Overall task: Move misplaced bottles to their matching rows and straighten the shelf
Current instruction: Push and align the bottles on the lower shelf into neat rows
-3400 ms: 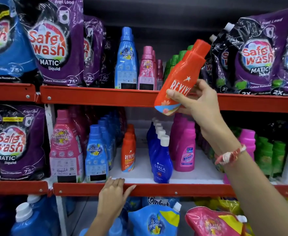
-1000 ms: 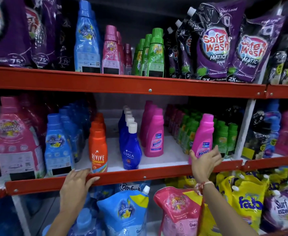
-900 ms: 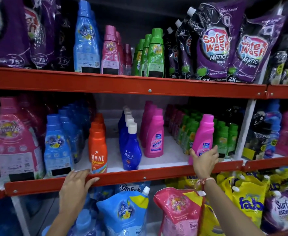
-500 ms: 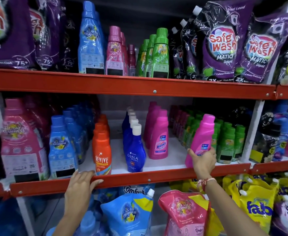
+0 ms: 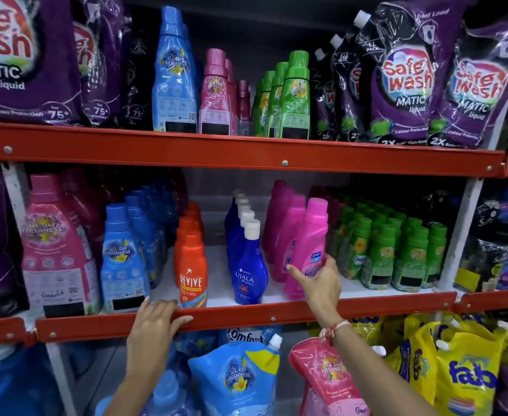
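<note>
Holding: the right hand (image 5: 318, 283) had its fingers (image 5: 294, 270) wrapped round the lower body of a pink Vanish bottle (image 5: 308, 244), thumb on the left of the label and the rest round the right.
Bottle position: it was on the middle shelf (image 5: 246, 319), at the front of the pink Vanish row (image 5: 279, 223) and touching the bottle behind; whether its base sat flat on the shelf could not be told.
Axis: its long axis ran near vertical, cap up, leaning slightly right, label facing out.
Handling: it looked like stiff, glossy moulded plastic, probably full and moderately heavy; the smooth sleeve could slip, so a wrap low on the waist, as here, seemed the safest hold, not the cap.
Neighbours: blue Ujala bottles (image 5: 248, 265) stood just to the left and small green Comfort bottles (image 5: 381, 253) close on the right.
Further left: an orange Revive row (image 5: 192, 265) stood near the shelf's front.
Left hand: the left hand (image 5: 153, 322) lay with fingers spread over the red front rail of that shelf, holding no bottle.
Step judged: seating this bottle squarely into its row.
</note>
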The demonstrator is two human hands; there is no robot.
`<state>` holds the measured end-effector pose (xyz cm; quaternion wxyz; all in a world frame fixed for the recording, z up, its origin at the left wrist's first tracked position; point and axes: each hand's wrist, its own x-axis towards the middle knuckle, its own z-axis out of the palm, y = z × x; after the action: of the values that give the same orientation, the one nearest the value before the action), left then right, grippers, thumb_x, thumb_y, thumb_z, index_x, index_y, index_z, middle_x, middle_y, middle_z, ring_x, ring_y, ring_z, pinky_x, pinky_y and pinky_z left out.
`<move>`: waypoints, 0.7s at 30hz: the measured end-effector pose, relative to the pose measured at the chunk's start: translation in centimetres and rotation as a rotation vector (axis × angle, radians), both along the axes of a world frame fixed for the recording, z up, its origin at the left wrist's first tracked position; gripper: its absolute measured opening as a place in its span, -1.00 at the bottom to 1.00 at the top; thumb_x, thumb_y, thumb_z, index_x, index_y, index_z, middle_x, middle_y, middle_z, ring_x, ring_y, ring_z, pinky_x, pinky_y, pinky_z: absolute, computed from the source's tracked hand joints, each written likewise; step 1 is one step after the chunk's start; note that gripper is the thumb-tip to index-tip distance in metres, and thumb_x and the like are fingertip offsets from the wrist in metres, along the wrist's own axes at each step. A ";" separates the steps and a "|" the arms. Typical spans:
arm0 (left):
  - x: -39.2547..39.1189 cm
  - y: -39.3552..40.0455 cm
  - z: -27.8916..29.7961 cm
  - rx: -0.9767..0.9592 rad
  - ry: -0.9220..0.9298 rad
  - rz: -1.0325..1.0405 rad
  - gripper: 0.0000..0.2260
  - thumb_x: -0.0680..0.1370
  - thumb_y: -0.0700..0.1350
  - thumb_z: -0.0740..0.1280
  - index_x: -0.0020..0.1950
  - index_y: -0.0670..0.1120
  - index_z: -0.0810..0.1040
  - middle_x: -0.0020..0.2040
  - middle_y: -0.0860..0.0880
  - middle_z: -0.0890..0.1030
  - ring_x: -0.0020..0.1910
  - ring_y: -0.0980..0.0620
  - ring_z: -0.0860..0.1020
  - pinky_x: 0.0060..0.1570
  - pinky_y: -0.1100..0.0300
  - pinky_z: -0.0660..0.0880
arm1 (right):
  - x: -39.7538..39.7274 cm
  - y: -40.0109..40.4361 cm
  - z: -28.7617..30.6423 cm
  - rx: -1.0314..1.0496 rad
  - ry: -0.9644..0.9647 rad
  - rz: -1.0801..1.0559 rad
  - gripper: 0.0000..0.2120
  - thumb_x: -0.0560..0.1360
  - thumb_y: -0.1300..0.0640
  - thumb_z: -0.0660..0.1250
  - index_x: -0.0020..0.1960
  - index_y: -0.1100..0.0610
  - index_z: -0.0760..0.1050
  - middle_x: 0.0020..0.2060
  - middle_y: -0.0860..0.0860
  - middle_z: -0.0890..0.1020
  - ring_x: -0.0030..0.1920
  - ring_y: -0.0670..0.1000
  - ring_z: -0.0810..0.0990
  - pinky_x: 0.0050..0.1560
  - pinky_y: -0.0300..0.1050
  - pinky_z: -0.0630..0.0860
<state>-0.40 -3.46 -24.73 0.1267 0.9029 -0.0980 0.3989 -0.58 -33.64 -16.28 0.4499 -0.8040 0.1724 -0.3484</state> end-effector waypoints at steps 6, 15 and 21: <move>-0.3 -0.2 0.1 0.015 -0.020 0.003 -0.40 0.51 0.30 -0.04 -0.18 -0.13 0.57 -0.27 -0.02 0.61 -0.24 -0.04 0.59 0.28 0.05 0.29 | -0.2 0.0 -0.8 0.004 0.026 0.011 -0.13 0.20 -0.22 0.55 0.30 0.23 0.32 0.12 0.19 0.59 0.11 0.22 0.59 0.07 0.17 0.57; -1.7 -0.1 1.7 -0.117 0.205 -0.050 -0.40 0.47 0.35 0.03 0.00 -0.09 0.61 -0.09 -0.01 0.65 -0.03 -0.05 0.60 0.07 0.07 0.49 | -1.6 0.9 0.8 -0.060 0.031 0.039 -0.16 0.37 -0.13 0.47 0.46 0.25 0.20 0.35 0.22 0.40 0.36 0.22 0.36 0.36 0.12 0.34; -4.1 -1.7 5.8 -0.769 0.244 -0.221 -0.44 0.55 0.24 -0.01 0.35 -0.07 0.45 0.31 -0.05 0.52 0.31 -0.02 0.44 0.21 0.19 0.30 | -5.4 8.1 4.6 0.132 -0.373 0.375 -0.58 0.54 0.01 0.30 0.36 0.07 0.36 0.23 -0.04 0.49 0.20 -0.11 0.50 0.23 -0.24 0.46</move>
<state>-4.53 -5.17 -18.95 0.5075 0.8143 -0.0226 0.2806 -5.95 -25.57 -11.64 0.5821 -0.7128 -0.0430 -0.3889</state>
